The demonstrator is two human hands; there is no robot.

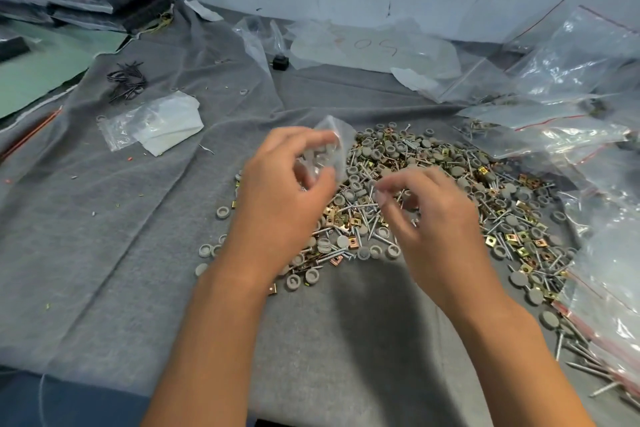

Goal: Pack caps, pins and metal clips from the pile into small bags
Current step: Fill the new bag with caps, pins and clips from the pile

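A wide pile of grey round caps, silver pins and brass-coloured metal clips lies on the grey cloth. My left hand hovers over the pile's left side and grips a small clear bag with a few grey caps inside. My right hand is just right of it, above the pile, with fingers curled and the tips of thumb and forefinger close together. The fingers are blurred, so whether they pinch a pin cannot be told.
A stack of small clear bags lies at the left, with a bunch of dark pins behind it. Large crumpled plastic bags crowd the right side and back. A small black item sits at the back centre. Loose pins lie at the right front.
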